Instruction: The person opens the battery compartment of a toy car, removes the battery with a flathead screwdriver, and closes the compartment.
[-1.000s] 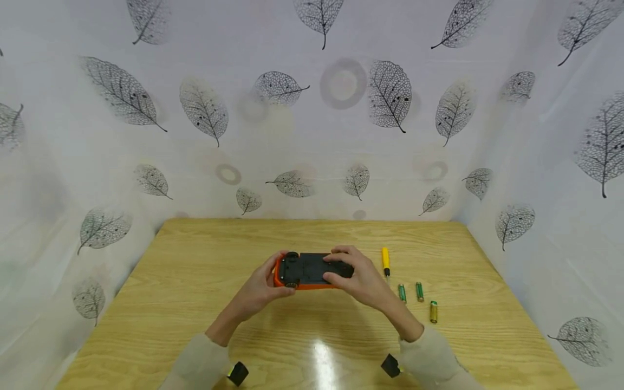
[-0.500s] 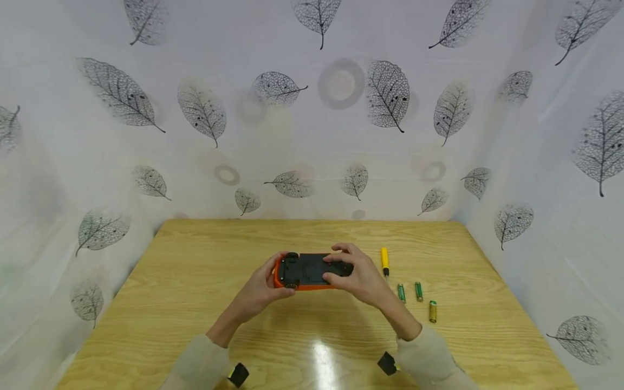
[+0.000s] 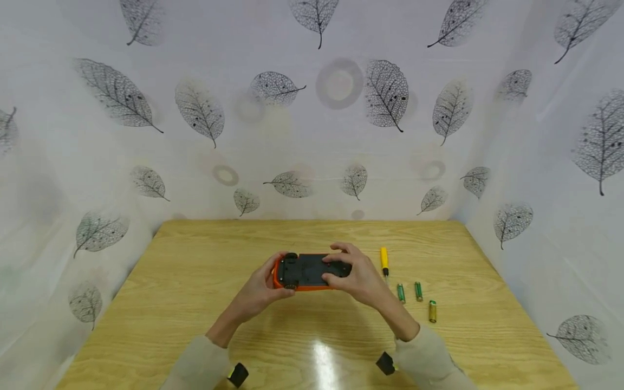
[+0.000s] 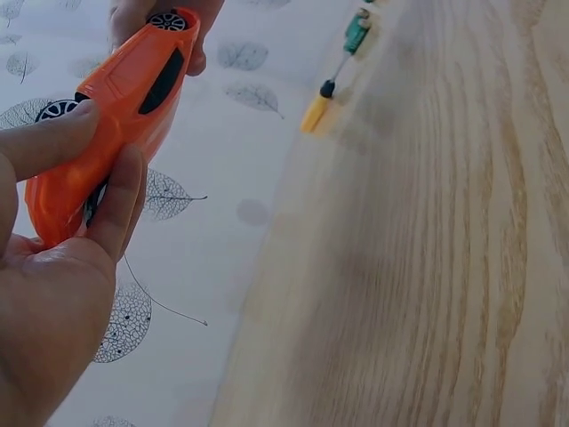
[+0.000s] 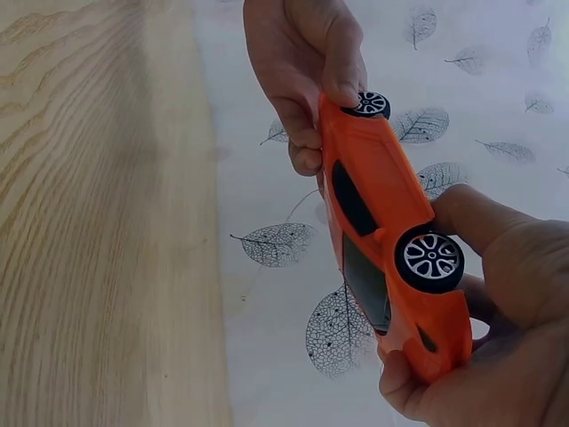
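An orange toy car (image 3: 312, 271) is held upside down above the table, its black underside facing up in the head view. My left hand (image 3: 255, 292) grips one end, with the thumb along the near side by a wheel. At the other end, my right hand (image 3: 361, 276) holds the car, thumb and a finger on the black underside. In the left wrist view, the orange body (image 4: 107, 142) lies between the left thumb and fingers. The right wrist view shows the dark windows and a silver-spoked wheel (image 5: 429, 258) close to the right hand.
A screwdriver (image 3: 384, 260) with a yellow handle lies to the right on the wooden table (image 3: 219, 244). Three batteries are near it: two green ones (image 3: 401, 293) (image 3: 418, 291) and a green-gold one (image 3: 433, 311). A leaf-patterned white curtain (image 3: 302, 141) surrounds the table's back and sides.
One finger of the right hand has lifted slightly off beside the car. The car and the left hand stay almost in place.
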`<action>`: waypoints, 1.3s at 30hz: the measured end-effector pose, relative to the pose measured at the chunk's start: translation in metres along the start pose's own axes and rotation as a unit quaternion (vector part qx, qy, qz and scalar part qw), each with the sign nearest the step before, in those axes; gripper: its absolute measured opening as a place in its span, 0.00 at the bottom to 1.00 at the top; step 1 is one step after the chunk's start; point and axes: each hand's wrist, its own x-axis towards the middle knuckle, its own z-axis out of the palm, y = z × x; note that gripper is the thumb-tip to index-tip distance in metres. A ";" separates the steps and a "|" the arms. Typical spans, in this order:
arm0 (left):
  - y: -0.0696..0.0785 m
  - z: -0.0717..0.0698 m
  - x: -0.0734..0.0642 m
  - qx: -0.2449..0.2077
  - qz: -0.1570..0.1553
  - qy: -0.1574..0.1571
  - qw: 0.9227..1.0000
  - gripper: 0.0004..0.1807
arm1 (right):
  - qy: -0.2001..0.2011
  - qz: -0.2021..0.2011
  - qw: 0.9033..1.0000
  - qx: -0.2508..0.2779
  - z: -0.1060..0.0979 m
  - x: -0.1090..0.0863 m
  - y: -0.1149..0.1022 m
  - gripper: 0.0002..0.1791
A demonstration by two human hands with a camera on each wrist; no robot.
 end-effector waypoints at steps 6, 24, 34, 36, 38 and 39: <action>0.003 -0.003 0.002 -0.002 -0.003 -0.008 1.000 0.49 | 0.007 0.003 1.000 0.021 -0.002 -0.001 -0.001 0.18; 0.006 -0.009 0.000 -0.002 -0.012 -0.001 1.000 0.48 | -0.022 0.014 0.991 0.134 -0.019 -0.011 0.010 0.31; 0.007 -0.011 -0.001 -0.009 -0.013 -0.001 1.000 0.49 | -0.046 -0.004 0.992 0.122 -0.030 -0.020 0.024 0.37; 0.008 -0.011 -0.001 -0.012 -0.012 -0.002 1.000 0.49 | -0.052 -0.006 0.991 0.126 -0.030 -0.021 0.028 0.38; 0.009 -0.011 -0.002 -0.014 -0.010 -0.002 1.000 0.49 | -0.056 -0.009 0.990 0.131 -0.030 -0.022 0.031 0.39; 0.009 -0.011 -0.002 -0.014 -0.009 -0.002 1.000 0.49 | -0.058 -0.010 0.989 0.136 -0.030 -0.023 0.032 0.39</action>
